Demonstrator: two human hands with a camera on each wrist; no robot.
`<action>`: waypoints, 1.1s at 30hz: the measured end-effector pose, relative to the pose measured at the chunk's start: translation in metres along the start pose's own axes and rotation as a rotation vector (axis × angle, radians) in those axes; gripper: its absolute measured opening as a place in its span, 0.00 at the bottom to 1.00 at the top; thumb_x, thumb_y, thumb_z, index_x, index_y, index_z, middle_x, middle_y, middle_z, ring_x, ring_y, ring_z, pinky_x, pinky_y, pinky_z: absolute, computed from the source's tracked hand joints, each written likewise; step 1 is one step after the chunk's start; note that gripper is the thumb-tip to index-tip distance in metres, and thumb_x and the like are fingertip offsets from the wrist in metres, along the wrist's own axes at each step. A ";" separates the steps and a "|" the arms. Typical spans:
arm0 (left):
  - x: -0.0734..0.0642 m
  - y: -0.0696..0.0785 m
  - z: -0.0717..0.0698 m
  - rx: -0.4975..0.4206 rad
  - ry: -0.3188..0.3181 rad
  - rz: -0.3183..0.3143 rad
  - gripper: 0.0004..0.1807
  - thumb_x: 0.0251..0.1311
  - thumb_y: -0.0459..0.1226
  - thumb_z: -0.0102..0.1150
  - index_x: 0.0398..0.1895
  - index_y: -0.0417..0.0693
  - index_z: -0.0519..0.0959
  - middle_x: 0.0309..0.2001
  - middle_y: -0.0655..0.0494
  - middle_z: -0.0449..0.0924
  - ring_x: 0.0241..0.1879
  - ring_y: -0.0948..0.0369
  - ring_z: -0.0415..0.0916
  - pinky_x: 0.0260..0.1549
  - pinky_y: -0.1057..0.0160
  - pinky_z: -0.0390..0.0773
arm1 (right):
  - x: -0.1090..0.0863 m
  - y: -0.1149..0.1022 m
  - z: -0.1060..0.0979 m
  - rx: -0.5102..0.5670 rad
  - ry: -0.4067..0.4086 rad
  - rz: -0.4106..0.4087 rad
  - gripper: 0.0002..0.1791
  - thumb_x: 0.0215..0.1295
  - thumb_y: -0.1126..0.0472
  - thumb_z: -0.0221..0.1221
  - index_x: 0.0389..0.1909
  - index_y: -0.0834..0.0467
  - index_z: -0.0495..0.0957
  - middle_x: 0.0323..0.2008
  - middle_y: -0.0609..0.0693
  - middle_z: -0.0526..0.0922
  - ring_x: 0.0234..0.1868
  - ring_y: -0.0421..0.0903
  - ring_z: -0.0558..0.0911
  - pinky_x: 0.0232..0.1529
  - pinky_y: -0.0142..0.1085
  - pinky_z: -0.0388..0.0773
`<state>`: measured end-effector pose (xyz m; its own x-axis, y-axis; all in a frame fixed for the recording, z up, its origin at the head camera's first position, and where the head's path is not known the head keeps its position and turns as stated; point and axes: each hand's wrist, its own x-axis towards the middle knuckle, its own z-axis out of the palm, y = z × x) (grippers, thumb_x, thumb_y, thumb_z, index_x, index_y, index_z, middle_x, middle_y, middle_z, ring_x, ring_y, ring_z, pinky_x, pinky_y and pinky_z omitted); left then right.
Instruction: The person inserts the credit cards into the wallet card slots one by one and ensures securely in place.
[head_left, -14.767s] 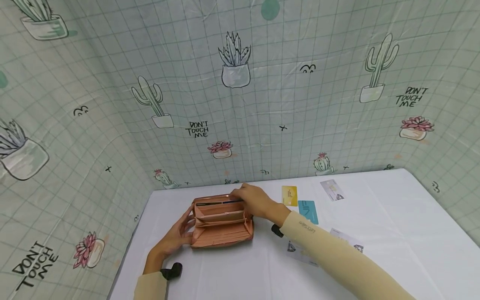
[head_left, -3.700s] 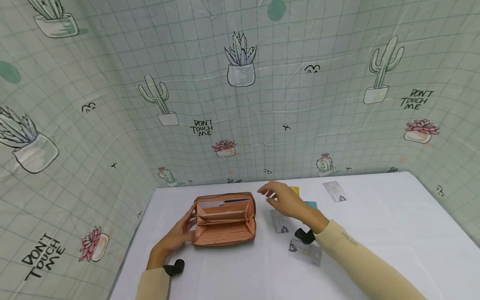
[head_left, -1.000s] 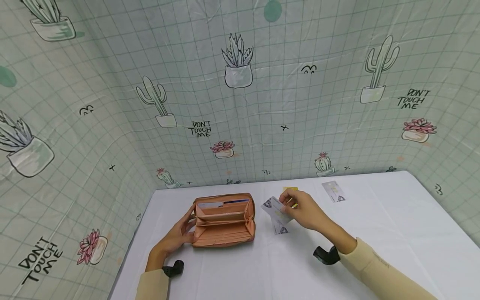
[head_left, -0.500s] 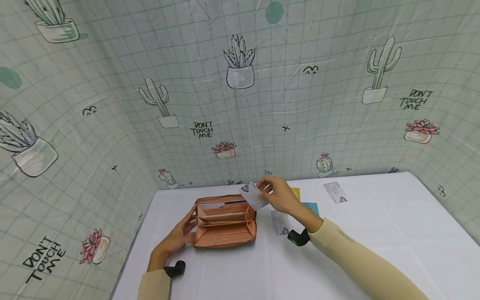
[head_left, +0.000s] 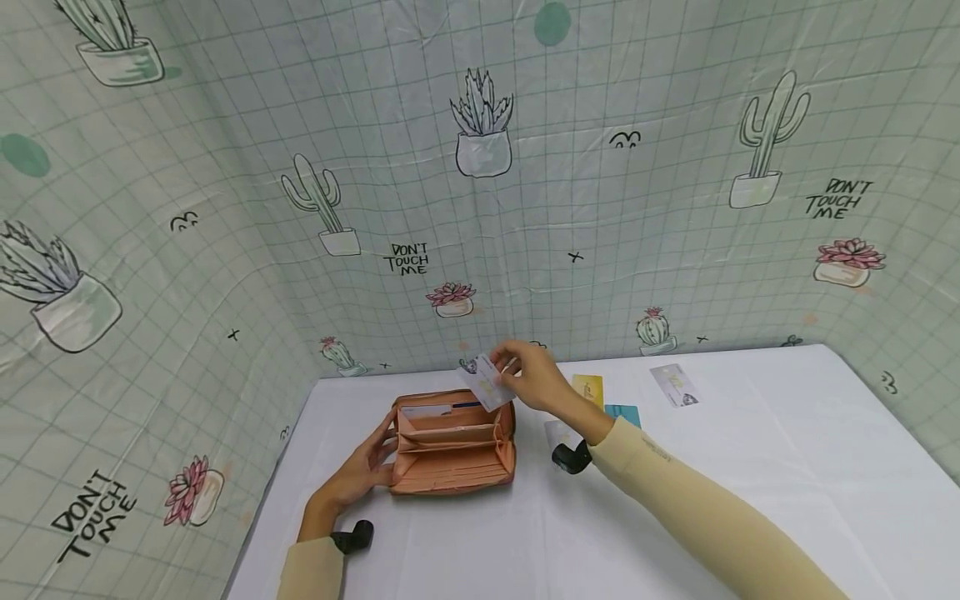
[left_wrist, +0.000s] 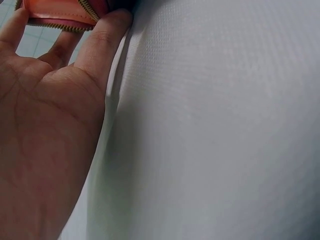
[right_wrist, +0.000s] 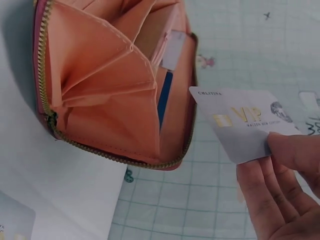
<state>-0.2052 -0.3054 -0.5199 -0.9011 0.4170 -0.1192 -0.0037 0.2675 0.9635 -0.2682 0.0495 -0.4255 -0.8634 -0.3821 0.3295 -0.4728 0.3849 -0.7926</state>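
Note:
An orange zip-around wallet (head_left: 450, 481) stands open on the table, its compartments facing up. My left hand (head_left: 356, 477) grips its left side, thumb in front and fingers behind; the left wrist view shows the fingertips at the zipper edge. My right hand (head_left: 534, 377) pinches a silver VIP card (right_wrist: 240, 125) by one end, between thumb and fingers. The card hangs tilted above the wallet's back right, apart from it in the right wrist view. Inside the rear compartment sit a white card (right_wrist: 173, 51) and a dark blue card (right_wrist: 164, 100).
Right of the wallet lie a yellow card (head_left: 588, 389), a partly covered teal card (head_left: 624, 414) and a silver card (head_left: 674, 385). Another silver card (head_left: 557, 432) lies partly hidden under the right forearm. A patterned cloth wall (head_left: 525, 250) rises behind the white table (head_left: 487, 550).
My right hand picked up the silver card from the front right of the table, then carried it left and up over the wallet. The left hand keeps its grip.

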 end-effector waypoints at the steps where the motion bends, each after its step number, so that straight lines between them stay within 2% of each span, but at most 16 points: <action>1: 0.000 0.000 0.000 0.002 0.002 -0.006 0.63 0.62 0.29 0.71 0.88 0.48 0.35 0.80 0.28 0.47 0.81 0.31 0.45 0.72 0.36 0.63 | 0.002 0.000 0.002 -0.001 -0.002 -0.006 0.11 0.65 0.78 0.65 0.47 0.66 0.83 0.40 0.58 0.85 0.40 0.54 0.86 0.41 0.43 0.85; 7: 0.000 0.001 0.000 0.005 0.003 -0.030 0.62 0.62 0.30 0.70 0.88 0.51 0.35 0.82 0.31 0.46 0.82 0.34 0.45 0.73 0.40 0.63 | 0.010 0.007 0.012 -0.055 -0.024 -0.032 0.12 0.66 0.77 0.65 0.47 0.63 0.83 0.43 0.57 0.86 0.40 0.51 0.86 0.42 0.42 0.85; 12: 0.000 0.000 0.000 -0.008 -0.005 -0.023 0.62 0.62 0.29 0.70 0.88 0.52 0.35 0.82 0.31 0.46 0.82 0.34 0.45 0.73 0.36 0.60 | 0.013 0.012 0.020 -0.097 -0.048 -0.069 0.12 0.66 0.77 0.66 0.47 0.61 0.84 0.42 0.56 0.87 0.39 0.50 0.86 0.41 0.40 0.84; 17: 0.000 0.000 -0.001 -0.015 -0.007 0.002 0.62 0.61 0.29 0.71 0.88 0.49 0.35 0.80 0.29 0.47 0.81 0.32 0.45 0.73 0.36 0.62 | 0.013 0.015 0.026 -0.160 -0.053 -0.088 0.14 0.67 0.77 0.65 0.49 0.60 0.84 0.45 0.55 0.87 0.41 0.48 0.87 0.41 0.37 0.84; 23: 0.001 -0.001 0.000 -0.029 -0.004 0.007 0.63 0.60 0.28 0.70 0.88 0.48 0.35 0.80 0.28 0.46 0.81 0.31 0.45 0.73 0.33 0.60 | 0.013 0.013 0.029 -0.236 -0.058 -0.112 0.14 0.67 0.76 0.66 0.49 0.60 0.85 0.47 0.54 0.88 0.43 0.49 0.87 0.44 0.41 0.85; 33: 0.000 -0.002 -0.001 -0.027 -0.012 0.012 0.63 0.59 0.27 0.70 0.88 0.48 0.34 0.81 0.28 0.45 0.81 0.32 0.44 0.73 0.34 0.59 | 0.012 0.016 0.029 -0.327 -0.081 -0.171 0.12 0.68 0.75 0.65 0.48 0.60 0.86 0.45 0.53 0.89 0.43 0.49 0.87 0.46 0.43 0.85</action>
<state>-0.2058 -0.3066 -0.5218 -0.8958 0.4306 -0.1099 -0.0044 0.2387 0.9711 -0.2812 0.0265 -0.4494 -0.7567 -0.5241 0.3907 -0.6513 0.5529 -0.5198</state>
